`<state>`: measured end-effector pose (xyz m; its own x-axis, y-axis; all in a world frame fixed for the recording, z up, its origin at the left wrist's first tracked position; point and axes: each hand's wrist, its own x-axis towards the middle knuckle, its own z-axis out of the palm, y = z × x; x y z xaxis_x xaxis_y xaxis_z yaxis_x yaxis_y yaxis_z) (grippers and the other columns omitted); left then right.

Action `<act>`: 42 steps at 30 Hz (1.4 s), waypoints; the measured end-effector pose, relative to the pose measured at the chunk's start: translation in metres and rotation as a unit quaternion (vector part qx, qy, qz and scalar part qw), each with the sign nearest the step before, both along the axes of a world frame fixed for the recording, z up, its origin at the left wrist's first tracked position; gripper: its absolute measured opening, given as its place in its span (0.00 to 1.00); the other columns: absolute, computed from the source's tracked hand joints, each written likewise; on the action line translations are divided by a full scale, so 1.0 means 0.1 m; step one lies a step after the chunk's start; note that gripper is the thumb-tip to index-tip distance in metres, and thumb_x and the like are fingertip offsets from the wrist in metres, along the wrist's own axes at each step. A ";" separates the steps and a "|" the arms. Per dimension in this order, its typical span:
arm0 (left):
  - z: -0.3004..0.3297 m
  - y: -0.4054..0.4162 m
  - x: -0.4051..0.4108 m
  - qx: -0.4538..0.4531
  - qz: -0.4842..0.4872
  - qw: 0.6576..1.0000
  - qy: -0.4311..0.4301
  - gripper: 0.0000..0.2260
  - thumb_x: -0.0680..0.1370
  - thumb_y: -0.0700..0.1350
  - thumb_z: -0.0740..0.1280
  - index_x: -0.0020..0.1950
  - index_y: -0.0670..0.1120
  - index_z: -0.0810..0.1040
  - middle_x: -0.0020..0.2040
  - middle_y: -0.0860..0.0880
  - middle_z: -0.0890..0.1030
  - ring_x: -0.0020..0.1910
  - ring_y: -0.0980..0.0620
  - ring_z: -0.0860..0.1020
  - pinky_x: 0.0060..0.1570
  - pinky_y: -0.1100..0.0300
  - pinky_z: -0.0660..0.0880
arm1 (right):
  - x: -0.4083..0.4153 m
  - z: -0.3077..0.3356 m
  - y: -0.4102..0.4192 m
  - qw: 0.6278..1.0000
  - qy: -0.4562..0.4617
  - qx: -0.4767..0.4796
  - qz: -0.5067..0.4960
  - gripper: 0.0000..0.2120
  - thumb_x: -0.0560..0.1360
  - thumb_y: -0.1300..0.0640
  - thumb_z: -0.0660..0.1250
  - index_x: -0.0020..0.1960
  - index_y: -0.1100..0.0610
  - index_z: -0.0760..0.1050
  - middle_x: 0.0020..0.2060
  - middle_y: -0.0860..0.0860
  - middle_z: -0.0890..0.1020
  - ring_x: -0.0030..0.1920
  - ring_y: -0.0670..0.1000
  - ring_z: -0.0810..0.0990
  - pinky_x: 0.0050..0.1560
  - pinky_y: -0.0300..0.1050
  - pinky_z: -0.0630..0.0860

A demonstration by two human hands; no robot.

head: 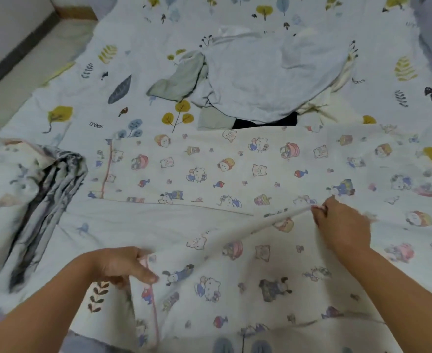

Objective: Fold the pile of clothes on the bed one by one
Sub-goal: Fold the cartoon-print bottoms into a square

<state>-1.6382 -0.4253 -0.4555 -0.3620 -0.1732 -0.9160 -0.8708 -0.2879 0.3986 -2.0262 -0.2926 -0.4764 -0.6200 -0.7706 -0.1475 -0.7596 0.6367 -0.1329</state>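
The left hand (123,263), nearest the camera, is gripping the pink-piped edge of the cartoon-print garment (209,174), thumb on top and fingers curled under the cloth. To its left, a grey-and-white patterned cloth (39,189) is lying bunched on the bed (56,98). The garment is spreading across the middle of the bed, one part lying flat further away, the near part being lifted into a ridge that runs between the two hands. At the right, the right hand (342,225) is pinching the far end of that ridge between fingertips and thumb.

To do this fold well, both hands should probably be keeping the lifted edge taut and level, carrying it over so the piped hem lines up with the flat part, then smoothing out wrinkles before letting go. Slack in the middle would likely leave a crooked crease.

Behind the garment, the pile of clothes (268,80) is waiting: a pale blue piece on top, green, cream and black pieces under it.

The bedsheet is showing the word "trees" in two places; no brand or label is readable on the garment.
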 end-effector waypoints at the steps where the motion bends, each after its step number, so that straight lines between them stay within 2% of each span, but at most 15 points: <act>1: 0.00 -0.01 0.08 0.001 -0.026 1.000 -0.018 0.24 0.59 0.51 0.78 0.52 0.46 0.79 0.44 0.51 0.85 0.44 0.54 0.82 0.46 0.62 0.77 | 0.01 -0.01 0.00 1.000 0.015 0.012 0.009 0.15 0.80 0.49 0.55 0.42 0.57 0.69 0.39 0.56 0.80 0.41 0.58 0.77 0.40 0.48 0.68; 4: 0.00 -0.10 0.30 -0.071 0.126 0.990 0.007 0.21 0.65 0.43 0.76 0.54 0.38 0.79 0.53 0.39 0.82 0.52 0.43 0.81 0.55 0.55 0.77 | 0.06 -0.02 -0.01 0.999 0.026 0.030 0.038 0.12 0.79 0.53 0.56 0.40 0.57 0.68 0.37 0.55 0.79 0.39 0.57 0.75 0.41 0.48 0.65; 7: 0.07 -0.19 0.43 -0.077 0.402 0.906 0.108 0.13 0.72 0.37 0.65 0.54 0.35 0.78 0.51 0.36 0.82 0.43 0.44 0.83 0.41 0.56 0.81 | 0.14 0.04 -0.03 0.996 -0.025 0.017 0.085 0.13 0.79 0.55 0.58 0.35 0.54 0.64 0.30 0.51 0.76 0.36 0.57 0.76 0.56 0.51 0.64; 10: 0.18 -0.34 0.54 -0.144 0.457 0.870 0.119 0.09 0.77 0.36 0.60 0.54 0.41 0.77 0.45 0.43 0.85 0.39 0.49 0.84 0.34 0.59 0.80 | 0.24 0.12 -0.07 0.978 -0.138 -0.002 0.156 0.17 0.76 0.53 0.64 0.31 0.51 0.64 0.23 0.47 0.70 0.29 0.51 0.72 0.43 0.46 0.68; 14: 0.19 -0.64 0.78 -0.351 0.293 0.883 -0.107 0.18 0.78 0.42 0.65 0.68 0.40 0.70 0.60 0.43 0.77 0.52 0.45 0.78 0.51 0.57 0.72 | 0.38 0.15 -0.30 0.948 -0.280 0.043 0.147 0.15 0.72 0.48 0.69 0.31 0.53 0.72 0.25 0.48 0.74 0.25 0.43 0.70 0.30 0.39 0.64; 17: 0.03 -0.82 0.86 -0.490 0.196 0.827 -0.194 0.21 0.76 0.47 0.67 0.66 0.37 0.71 0.62 0.36 0.76 0.56 0.39 0.75 0.55 0.50 0.68 | 0.62 0.03 -0.51 0.970 -0.205 0.023 0.131 0.12 0.75 0.50 0.65 0.36 0.54 0.71 0.30 0.49 0.76 0.32 0.49 0.74 0.33 0.44 0.67; 20: -0.18 -0.78 0.86 -0.434 0.282 0.838 -0.175 0.27 0.72 0.55 0.69 0.64 0.40 0.70 0.56 0.38 0.77 0.52 0.41 0.75 0.51 0.50 0.69 | 0.91 -0.14 -0.58 0.992 -0.015 -0.022 0.123 0.12 0.73 0.58 0.68 0.54 0.62 0.75 0.45 0.60 0.78 0.47 0.60 0.75 0.47 0.53 0.71; 22: -0.33 -0.70 0.91 -0.379 0.280 0.861 -0.192 0.28 0.71 0.53 0.71 0.65 0.42 0.67 0.58 0.38 0.75 0.56 0.39 0.73 0.52 0.51 0.67 | 1.06 -0.22 -0.53 0.992 0.013 -0.063 0.112 0.23 0.67 0.62 0.74 0.60 0.67 0.74 0.54 0.68 0.76 0.55 0.66 0.75 0.55 0.62 0.70; 24: -0.42 -0.63 1.00 -0.389 0.225 0.872 -0.195 0.25 0.70 0.50 0.72 0.60 0.41 0.69 0.48 0.42 0.76 0.49 0.41 0.74 0.46 0.54 0.67 | 1.15 -0.26 -0.43 0.982 0.050 -0.139 0.121 0.24 0.66 0.64 0.74 0.60 0.68 0.74 0.56 0.70 0.74 0.57 0.69 0.74 0.57 0.68 0.67; 26: -0.44 -0.59 1.07 -0.419 0.191 0.869 -0.182 0.17 0.73 0.44 0.70 0.58 0.39 0.71 0.39 0.46 0.74 0.41 0.44 0.72 0.40 0.54 0.66 | 1.21 -0.28 -0.29 0.967 0.079 -0.194 0.148 0.19 0.69 0.60 0.67 0.59 0.65 0.74 0.54 0.67 0.75 0.54 0.66 0.74 0.56 0.64 0.68; 28: -0.41 -0.59 1.16 -0.450 0.193 0.851 -0.191 0.14 0.75 0.42 0.67 0.59 0.40 0.71 0.42 0.45 0.75 0.39 0.43 0.73 0.39 0.54 0.69 | 1.26 -0.28 -0.12 0.957 0.074 -0.214 0.183 0.15 0.69 0.56 0.61 0.53 0.62 0.75 0.47 0.62 0.75 0.46 0.61 0.73 0.48 0.54 0.67; 32: -0.32 -0.54 1.29 -0.482 0.105 0.824 -0.279 0.13 0.76 0.43 0.66 0.57 0.40 0.67 0.45 0.36 0.77 0.40 0.38 0.76 0.39 0.49 0.74 | 1.28 -0.31 0.16 0.959 0.041 -0.117 0.256 0.10 0.66 0.59 0.68 0.46 0.61 0.78 0.41 0.57 0.77 0.40 0.58 0.76 0.38 0.47 0.71; 34: -0.31 -0.51 1.22 -0.525 0.022 0.794 -0.306 0.16 0.74 0.43 0.67 0.56 0.36 0.70 0.50 0.32 0.74 0.47 0.34 0.74 0.44 0.43 0.73 | 1.27 -0.32 0.22 0.963 0.024 -0.064 0.259 0.20 0.58 0.62 0.79 0.48 0.61 0.80 0.44 0.59 0.79 0.42 0.60 0.80 0.38 0.51 0.77; 39: -0.19 -0.19 0.39 -0.672 -0.058 0.733 -0.088 0.16 0.70 0.39 0.65 0.55 0.32 0.76 0.53 0.31 0.77 0.47 0.32 0.78 0.42 0.43 0.76 | 1.29 -0.25 0.24 0.966 -0.025 -0.025 0.255 0.25 0.54 0.60 0.80 0.49 0.60 0.79 0.44 0.58 0.79 0.42 0.59 0.80 0.37 0.48 0.77; 42: -0.24 0.20 -0.10 -0.659 -0.148 0.732 0.084 0.16 0.71 0.45 0.62 0.53 0.38 0.79 0.53 0.37 0.79 0.50 0.38 0.80 0.47 0.49 0.77 | 1.24 -0.26 0.33 0.963 -0.032 -0.030 0.266 0.26 0.54 0.61 0.78 0.51 0.60 0.78 0.47 0.58 0.78 0.45 0.59 0.80 0.40 0.48 0.76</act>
